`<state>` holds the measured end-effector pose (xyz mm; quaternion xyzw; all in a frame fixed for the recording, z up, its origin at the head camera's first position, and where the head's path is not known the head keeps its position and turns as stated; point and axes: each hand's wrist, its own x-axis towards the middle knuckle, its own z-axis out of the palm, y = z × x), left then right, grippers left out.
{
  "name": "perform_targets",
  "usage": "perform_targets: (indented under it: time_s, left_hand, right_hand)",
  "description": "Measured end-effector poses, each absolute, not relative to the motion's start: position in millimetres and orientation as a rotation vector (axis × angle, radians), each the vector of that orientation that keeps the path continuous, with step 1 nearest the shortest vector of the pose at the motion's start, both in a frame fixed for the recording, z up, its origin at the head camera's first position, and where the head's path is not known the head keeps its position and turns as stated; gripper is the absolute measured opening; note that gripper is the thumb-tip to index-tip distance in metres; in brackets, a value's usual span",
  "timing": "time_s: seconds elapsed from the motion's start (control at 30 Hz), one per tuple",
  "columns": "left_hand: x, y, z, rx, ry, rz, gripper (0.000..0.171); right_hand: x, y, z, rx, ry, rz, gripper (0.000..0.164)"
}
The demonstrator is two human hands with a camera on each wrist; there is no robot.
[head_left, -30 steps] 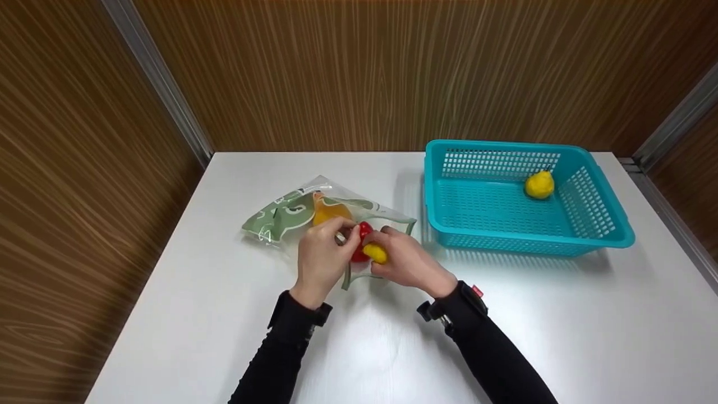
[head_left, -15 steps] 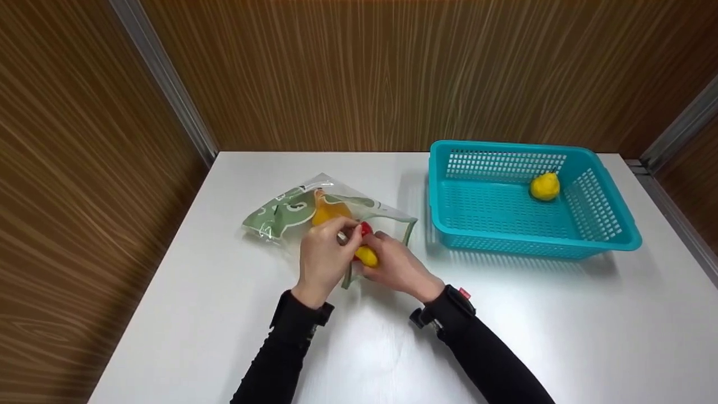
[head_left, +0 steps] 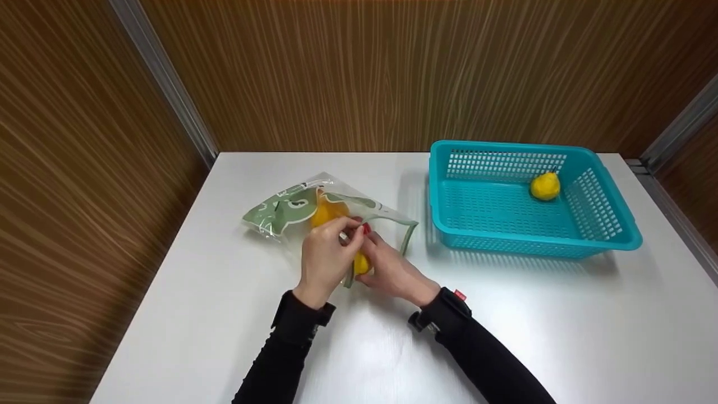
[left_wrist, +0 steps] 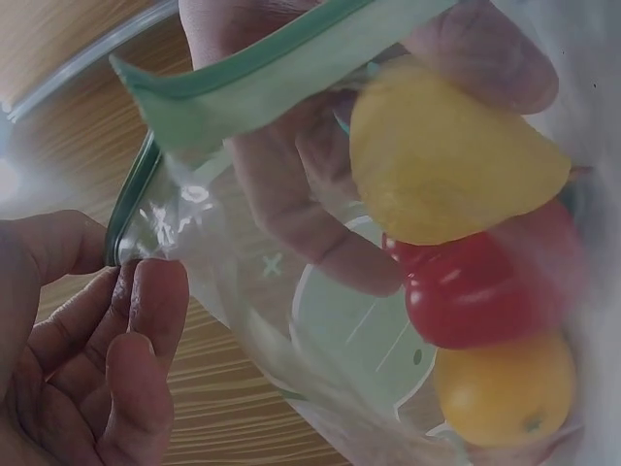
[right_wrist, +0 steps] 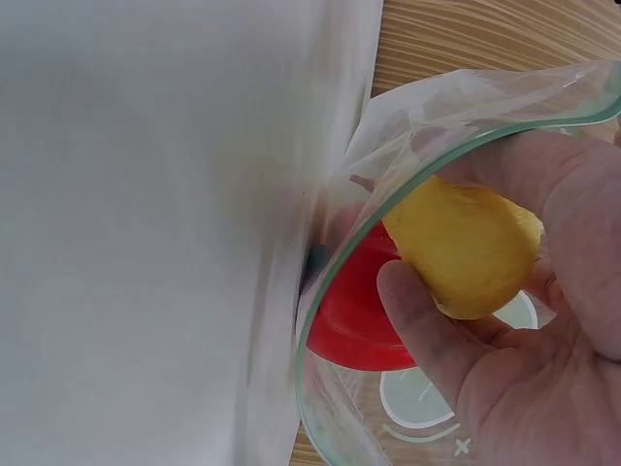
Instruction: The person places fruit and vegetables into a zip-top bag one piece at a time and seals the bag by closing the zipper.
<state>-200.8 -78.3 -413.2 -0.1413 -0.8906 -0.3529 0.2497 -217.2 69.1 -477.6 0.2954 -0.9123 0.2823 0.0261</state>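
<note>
A clear zip bag [head_left: 293,209] with green print lies on the table, its mouth spread toward the right. My left hand [head_left: 325,257] pinches the bag's green-edged rim between thumb and fingers. Reaching through the mouth, my right hand [head_left: 394,271] holds a yellow pear [right_wrist: 466,248] by its sides. In the left wrist view the pear shows through the film, right beside a glossy red bell pepper [left_wrist: 485,286]. Below the pepper there is an orange round fruit [left_wrist: 509,388]. From the head view, my hands cover most of the pepper.
A turquoise plastic basket [head_left: 510,240] stands to the right of the bag, with another yellow pear [head_left: 544,186] at its right end. The white table [head_left: 190,297] meets wood-grain panels [head_left: 359,78] at the back and on both sides.
My right hand has moved left with the pear, from beside the bag's mouth to inside it. The left hand keeps its pinch on the rim and has barely moved.
</note>
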Motion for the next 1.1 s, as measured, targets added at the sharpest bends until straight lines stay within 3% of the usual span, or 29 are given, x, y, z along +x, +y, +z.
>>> perform_targets:
  time_s: [0.27, 0.6, 0.9, 1.1]
  left_hand:
    - [-201, -77, -413, -0.395, -2.423, -0.956, 0.011]
    - [-201, -76, -414, -0.396, -2.422, -0.958, 0.011]
    - [-201, -77, -414, -0.368, -2.425, -0.960, 0.010]
    - [-202, -78, -414, -0.373, -2.428, -0.966, 0.010]
  right_hand:
    - [-219, 73, -479, 0.943, -2.776, 0.913, 0.088]
    - [-219, 75, -484, 1.061, -2.683, 0.696, 0.062]
    - [-218, 73, -482, 1.057, -2.724, 0.782, 0.046]
    - [-218, 78, -474, 1.065, -2.745, 0.749, 0.044]
